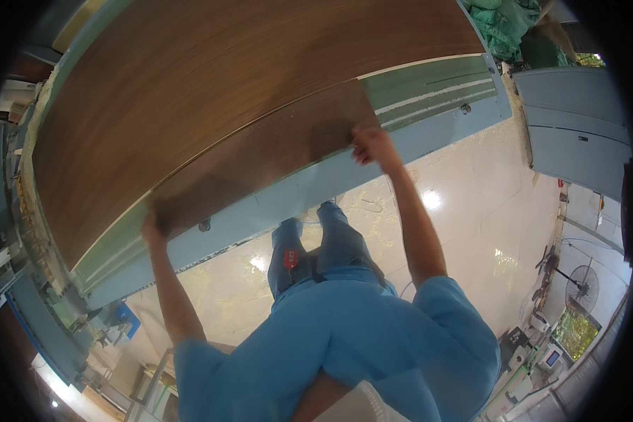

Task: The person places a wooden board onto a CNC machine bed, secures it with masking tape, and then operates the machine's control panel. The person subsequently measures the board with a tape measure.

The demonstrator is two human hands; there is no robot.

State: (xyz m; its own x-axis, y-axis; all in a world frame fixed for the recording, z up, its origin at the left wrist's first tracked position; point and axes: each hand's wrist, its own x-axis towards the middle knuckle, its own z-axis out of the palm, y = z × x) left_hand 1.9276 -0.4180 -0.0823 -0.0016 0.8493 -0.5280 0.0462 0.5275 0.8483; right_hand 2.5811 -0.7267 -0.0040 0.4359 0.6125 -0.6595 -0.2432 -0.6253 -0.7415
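Left grip (152, 228) and right grip (374, 148) at the brown strip, hold unclear

We see the left grip at the strip's left end, fingers blurred; the right grip is curled at its near edge, close to the right end. Whether either closes on it, we can't tell. The brown strip (267, 151) lies between them, along the near side of the green tabletop (436, 84).

Main risk, we judge: uneven pull. If one end leads, the strip could skew and catch a round metal fitting (205, 224) just beside its left end. Pulled too far our way, it could tip over the blue-grey edge (295, 193) and drop to the glossy floor (464, 176), more so if the right hold is loose.

Beyond the strip sits the large brown panel (246, 63). Pushed hard that way, the strip could chip the panel's pale edge or pinch fingers. Farthest back: green bundle (503, 32), probably out of reach of trouble.
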